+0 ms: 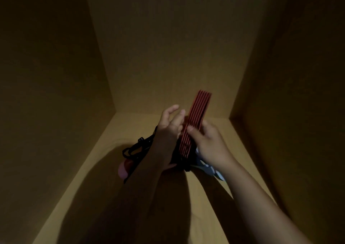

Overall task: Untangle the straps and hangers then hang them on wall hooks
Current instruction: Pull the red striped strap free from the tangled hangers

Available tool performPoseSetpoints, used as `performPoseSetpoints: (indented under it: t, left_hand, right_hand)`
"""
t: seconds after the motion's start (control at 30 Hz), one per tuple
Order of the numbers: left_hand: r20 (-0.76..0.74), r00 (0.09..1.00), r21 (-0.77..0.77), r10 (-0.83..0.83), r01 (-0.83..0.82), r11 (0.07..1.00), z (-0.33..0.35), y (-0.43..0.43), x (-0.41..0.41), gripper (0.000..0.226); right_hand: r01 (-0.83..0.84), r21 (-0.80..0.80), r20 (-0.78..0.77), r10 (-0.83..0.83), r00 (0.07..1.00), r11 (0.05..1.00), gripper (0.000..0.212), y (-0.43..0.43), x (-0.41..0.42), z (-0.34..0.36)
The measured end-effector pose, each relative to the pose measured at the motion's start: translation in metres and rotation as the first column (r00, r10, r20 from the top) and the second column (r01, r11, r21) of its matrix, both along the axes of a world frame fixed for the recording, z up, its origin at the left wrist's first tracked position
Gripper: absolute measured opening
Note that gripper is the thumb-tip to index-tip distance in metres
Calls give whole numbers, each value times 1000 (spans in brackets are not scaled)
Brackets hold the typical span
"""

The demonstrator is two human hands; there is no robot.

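Observation:
A red ribbed strap, flat and striped lengthwise, stands tilted up from a tangled pile. My right hand grips its right edge with thumb across the front. My left hand touches its left side, fingers partly spread. Under my left wrist lies a black strap with a clip. A pink and red rounded piece shows beneath my left forearm. White and light blue hanger parts peek out under my right wrist. The scene is dim, and the pile's middle is hidden by my hands.
I am looking into a brown wooden compartment with a back wall, a left wall and a right wall. Its floor carries the pile. No wall hooks are in view.

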State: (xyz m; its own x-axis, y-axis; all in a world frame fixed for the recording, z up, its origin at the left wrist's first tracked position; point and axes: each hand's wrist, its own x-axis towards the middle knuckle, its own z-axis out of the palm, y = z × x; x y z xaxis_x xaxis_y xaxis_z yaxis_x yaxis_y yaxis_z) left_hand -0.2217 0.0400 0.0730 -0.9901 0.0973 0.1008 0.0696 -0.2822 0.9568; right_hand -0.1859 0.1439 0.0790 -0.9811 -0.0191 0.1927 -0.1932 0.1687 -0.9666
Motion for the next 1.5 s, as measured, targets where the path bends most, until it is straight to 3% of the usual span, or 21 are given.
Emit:
performPoseSetpoints:
  t: [0.07,0.17,0.23,0.3,0.57,0.73,0.83,1.13,1.33,1.4,1.5]
  left_hand:
    - [70,988,-18,-137,139,990,-7,-4,4,28]
    - [50,942,-241,-332,334,911,-7,-4,11,20]
    - [-34,941,-357,-337,303,883,-2,1,9,5]
    - [-88,946,-382,-311,256,888,2,5,7,15]
    - [-95,950,-139,-298,283,949,46,13,-8,20]
    - [-63,938,-47,-342,339,939,57,13,-15,10]
    - [-12,945,-17,-326,325,945,50,11,-19,13]
    - [80,970,60,-231,226,972,35,6,-31,13]
    - [-19,997,-284,-76,68,956,28,-5,-38,15]
    - [53,994,-219,-91,101,970,24,-5,-38,17]
    - [220,963,68,-156,144,987,22,2,-35,17]
  right_hand:
    - [103,-95,0,-103,995,990,13,8,-6,19]
    - [119,-153,23,-117,993,981,14,15,-13,39]
    - [129,-229,59,-119,991,965,13,16,-16,44]
    - [153,-331,92,-129,987,931,10,18,-18,47]
    - [50,-297,172,1,985,954,37,26,-16,26]
    - [-107,-425,199,208,958,899,40,24,-8,15]
    - [-184,-390,203,279,939,902,49,27,-6,10]
    - [-103,-157,203,135,970,982,12,29,-17,6]
    - [116,-64,115,-108,987,991,24,30,-22,9]
    - [100,-37,120,-95,988,994,20,28,-22,7]
    - [-11,-42,144,17,989,999,5,17,-20,0]
